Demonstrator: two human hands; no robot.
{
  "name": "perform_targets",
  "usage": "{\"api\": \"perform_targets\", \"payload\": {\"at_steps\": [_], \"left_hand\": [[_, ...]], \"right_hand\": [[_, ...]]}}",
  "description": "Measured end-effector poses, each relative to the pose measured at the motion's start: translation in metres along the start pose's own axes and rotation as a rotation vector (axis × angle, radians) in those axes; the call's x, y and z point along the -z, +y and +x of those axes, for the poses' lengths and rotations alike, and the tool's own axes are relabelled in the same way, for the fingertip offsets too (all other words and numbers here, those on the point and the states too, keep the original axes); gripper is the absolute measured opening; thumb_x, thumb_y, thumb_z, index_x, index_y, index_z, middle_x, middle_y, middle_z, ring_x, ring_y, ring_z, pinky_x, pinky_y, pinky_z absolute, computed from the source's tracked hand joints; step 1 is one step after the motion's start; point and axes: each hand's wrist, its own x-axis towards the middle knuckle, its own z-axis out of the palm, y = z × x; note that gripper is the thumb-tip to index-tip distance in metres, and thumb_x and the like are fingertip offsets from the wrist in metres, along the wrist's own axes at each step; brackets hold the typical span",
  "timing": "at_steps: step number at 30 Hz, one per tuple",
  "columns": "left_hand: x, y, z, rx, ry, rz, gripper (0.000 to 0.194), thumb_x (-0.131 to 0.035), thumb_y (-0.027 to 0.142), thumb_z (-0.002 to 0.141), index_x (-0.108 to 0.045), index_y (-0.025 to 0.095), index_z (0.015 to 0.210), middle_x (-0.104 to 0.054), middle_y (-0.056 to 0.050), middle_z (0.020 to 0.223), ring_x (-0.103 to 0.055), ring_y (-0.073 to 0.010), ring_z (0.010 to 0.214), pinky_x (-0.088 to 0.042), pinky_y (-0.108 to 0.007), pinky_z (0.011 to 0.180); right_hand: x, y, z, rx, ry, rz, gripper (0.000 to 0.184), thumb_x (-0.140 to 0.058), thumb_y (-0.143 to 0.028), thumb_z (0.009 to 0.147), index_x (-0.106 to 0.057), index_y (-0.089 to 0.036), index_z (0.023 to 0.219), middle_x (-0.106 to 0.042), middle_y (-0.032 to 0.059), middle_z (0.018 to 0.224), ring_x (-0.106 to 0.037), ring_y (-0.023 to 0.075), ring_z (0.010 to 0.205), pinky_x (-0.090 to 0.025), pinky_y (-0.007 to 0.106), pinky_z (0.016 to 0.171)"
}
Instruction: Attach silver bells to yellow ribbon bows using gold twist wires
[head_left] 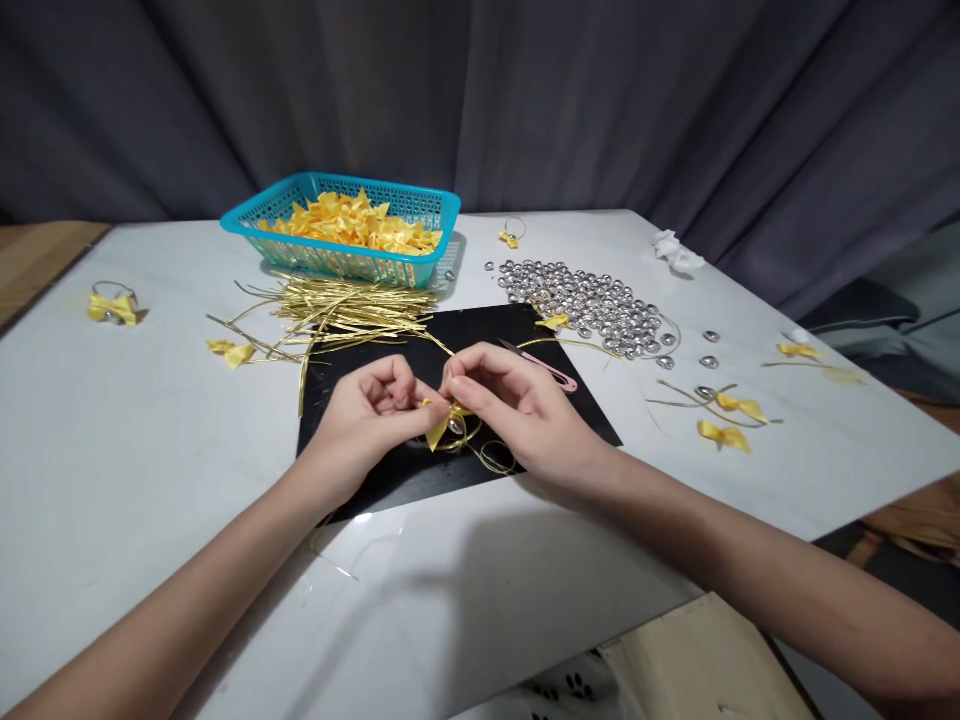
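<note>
The yellow bow point(436, 430) is over the middle of the black mat point(390, 485), between the two hands; its visible flap tapers to a point directed to the near side and slightly left, that flap's long axis running roughly far to near; fingers cover the far part, so the whole bow's long axis cannot be told. The left hand point(356, 415) grips the bow between thumb and index finger, the other fingers curled; the right hand point(529, 410) has its thumb and index fingertip pinched together right by the bow, though what lies between them is too small to tell.

A silver bead point(454, 426) sits just right of the flap; loops of gold cord point(496, 458) spread beside it to the near right; pink-handled snips point(559, 377) lie on the mat's far right part, partly behind the right hand, blades to the far left.

On the white table point(165, 420), a blue basket point(330, 245) of yellow bows stands far left of the mat; a bundle of gold cords point(352, 305) lies just near of it, some reaching onto the mat; a spread of silver beads point(585, 300) lies far right, with loose bows point(724, 436) farther right and nearer.
</note>
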Motion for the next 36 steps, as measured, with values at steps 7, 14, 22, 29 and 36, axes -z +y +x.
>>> {"api": "perform_targets", "payload": {"at_steps": [7,14,22,29,36], "left_hand": [[-0.005,0.012,-0.007,-0.251,0.053,0.248,0.035,-0.069,0.003,0.058,-0.039,0.019,0.051,-0.06,0.005,0.054,-0.056,-0.0082,0.055,-0.044,-0.018,0.053],[0.006,-0.002,0.003,-0.185,0.076,0.169,0.036,-0.07,0.006,0.057,-0.037,0.019,0.053,-0.067,0.003,0.059,-0.055,-0.0069,0.052,-0.045,-0.017,0.051],[0.011,-0.005,0.009,-0.17,0.095,0.15,0.037,-0.072,0.009,0.056,-0.037,0.019,0.053,-0.066,0.003,0.057,-0.056,-0.0069,0.053,-0.044,-0.017,0.052],[0.013,-0.009,0.012,-0.158,0.091,0.156,0.037,-0.072,0.008,0.055,-0.037,0.019,0.052,-0.066,0.002,0.057,-0.055,-0.007,0.052,-0.044,-0.019,0.053],[0.01,-0.007,0.01,-0.168,0.085,0.135,0.038,-0.071,0.008,0.057,-0.035,0.019,0.053,-0.066,0.003,0.058,-0.054,-0.0059,0.051,-0.044,-0.018,0.053]], "right_hand": [[0.0,-0.034,0.017,0.224,0.077,-0.084,0.012,-0.051,-0.026,0.089,-0.052,-0.016,0.084,-0.056,0.0017,0.081,-0.058,0.0104,0.079,-0.05,0.024,0.077],[0.006,-0.054,0.025,0.192,0.064,0.129,0.024,-0.062,-0.039,0.081,-0.053,-0.017,0.082,-0.056,0.0006,0.079,-0.058,0.0096,0.076,-0.052,0.023,0.073],[0.022,-0.053,0.014,0.006,0.101,0.32,0.015,-0.064,-0.029,0.081,-0.055,-0.017,0.079,-0.054,-0.0024,0.074,-0.057,0.0068,0.07,-0.052,0.021,0.071],[0.048,-0.069,0.013,-0.111,0.26,0.337,0.009,-0.058,-0.02,0.085,-0.057,-0.017,0.076,-0.055,-0.0017,0.076,-0.06,0.0075,0.077,-0.054,0.021,0.075],[0.062,-0.092,0.009,-0.285,0.439,0.449,0.027,-0.044,-0.009,0.091,-0.057,-0.013,0.068,-0.053,-0.0023,0.068,-0.058,0.0008,0.064,-0.053,0.011,0.068]]}}
